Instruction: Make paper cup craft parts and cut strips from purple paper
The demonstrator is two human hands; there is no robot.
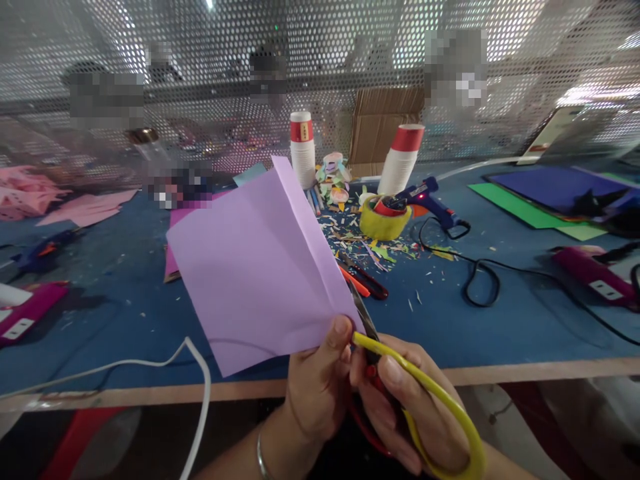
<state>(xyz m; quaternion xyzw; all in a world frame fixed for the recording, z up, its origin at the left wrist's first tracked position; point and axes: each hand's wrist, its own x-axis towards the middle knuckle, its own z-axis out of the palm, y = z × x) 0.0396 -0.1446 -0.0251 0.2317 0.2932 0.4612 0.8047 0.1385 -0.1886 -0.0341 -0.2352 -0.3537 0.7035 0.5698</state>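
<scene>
A sheet of purple paper (pixel 250 273) with a folded strip along its right side is tilted up above the table. My left hand (pixel 320 380) pinches its lower right corner, thumb on top. In my right hand (pixel 415 393) is a pair of scissors (pixel 430 380) with one yellow and one red handle. The dark blades lie against the paper's right edge, close to my left thumb. Part of the blades is hidden by the paper and my fingers. Behind the blades, a red-handled tool (pixel 367 277) rests on the blue table (pixel 440 327).
Paper scraps (pixel 345 233) litter the middle, beside a yellow tape roll (pixel 383 220) with a blue glue gun (pixel 430 200) on it. Two cup stacks (pixel 303 160) stand behind. Coloured sheets (pixel 530 207) lie right, pink paper (pixel 90 207) left. A white cable (pixel 200 373) crosses the front edge.
</scene>
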